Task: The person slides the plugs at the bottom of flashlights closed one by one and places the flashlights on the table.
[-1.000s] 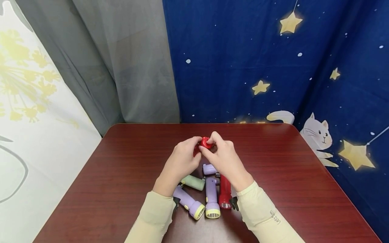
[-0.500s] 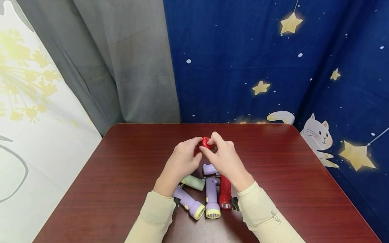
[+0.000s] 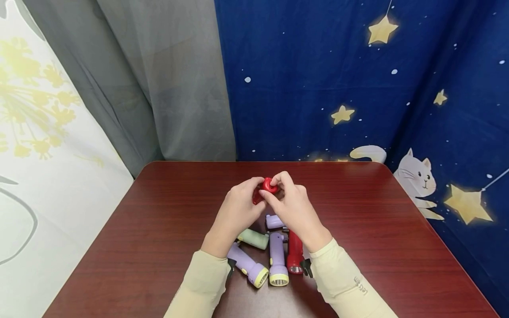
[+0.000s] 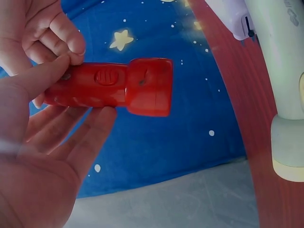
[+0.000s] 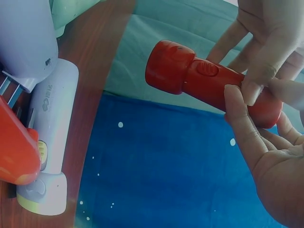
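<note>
A red flashlight point(image 3: 270, 185) is held up over the far part of the table, between both hands. My left hand point(image 3: 240, 205) grips its body, thumb on one side and fingers on the other, as the left wrist view shows. The flashlight's switch point(image 4: 106, 76) and wider head point(image 4: 150, 87) stand free of the fingers. With thumb and fingers my right hand point(image 3: 295, 201) pinches the tail end, seen best in the right wrist view. Fingers cover part of that end.
Nearer the wrists lie two purple flashlights point(image 3: 278, 258) with yellow rims, a second red flashlight point(image 3: 294, 251), a green one point(image 3: 254, 239) and another purple one point(image 3: 274, 221), partly hidden. Metal prongs point(image 5: 12, 90) stick out among them. Curtains hang behind the brown table point(image 3: 159, 221).
The red flashlight turns and tilts slightly between the fingers, and both hands rise a little. The flashlights on the table stay where they were.
</note>
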Motion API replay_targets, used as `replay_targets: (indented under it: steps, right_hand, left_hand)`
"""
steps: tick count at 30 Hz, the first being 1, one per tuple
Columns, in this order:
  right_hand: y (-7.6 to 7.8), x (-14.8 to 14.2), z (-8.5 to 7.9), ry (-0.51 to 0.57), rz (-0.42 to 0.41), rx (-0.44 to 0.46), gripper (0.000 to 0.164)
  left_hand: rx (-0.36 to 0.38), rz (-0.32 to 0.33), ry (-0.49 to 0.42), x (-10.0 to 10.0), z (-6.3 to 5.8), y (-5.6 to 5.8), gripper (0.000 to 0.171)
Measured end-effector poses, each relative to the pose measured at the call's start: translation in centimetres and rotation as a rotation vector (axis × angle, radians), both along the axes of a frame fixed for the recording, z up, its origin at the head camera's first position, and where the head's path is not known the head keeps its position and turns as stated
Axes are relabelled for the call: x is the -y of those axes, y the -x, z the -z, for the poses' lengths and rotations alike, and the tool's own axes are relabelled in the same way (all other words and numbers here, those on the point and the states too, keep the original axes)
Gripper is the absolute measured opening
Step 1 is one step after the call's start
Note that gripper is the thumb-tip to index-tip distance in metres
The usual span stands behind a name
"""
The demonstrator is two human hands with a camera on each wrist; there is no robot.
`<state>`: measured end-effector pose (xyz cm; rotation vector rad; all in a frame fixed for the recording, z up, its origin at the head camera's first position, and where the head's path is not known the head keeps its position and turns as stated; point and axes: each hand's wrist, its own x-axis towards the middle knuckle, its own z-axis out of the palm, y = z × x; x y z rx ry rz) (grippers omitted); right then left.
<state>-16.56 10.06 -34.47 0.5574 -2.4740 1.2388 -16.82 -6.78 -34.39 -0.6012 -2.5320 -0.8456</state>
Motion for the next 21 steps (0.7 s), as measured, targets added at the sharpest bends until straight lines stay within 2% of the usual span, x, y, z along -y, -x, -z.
replay_targets:
  steps: [7,14,21]
  right_hand:
    - [-0.1,0.1,0.1,0.026,-0.032,0.004,0.038]
    - [-0.2,-0.1,0.1,0.038,-0.068,0.034,0.054]
    - [-0.4,-0.4,-0.1,0.041,-0.07,0.101,0.057]
  left_hand:
    - [-0.033,-0.016,-0.011,0.0,0.2,0.0,0.036]
    - [-0.002,-0.004,-0.072,0.2,0.4,0.1,0.034]
    - [0.043,-0.037,-0.121,1.2,0.3,0.6,0.04]
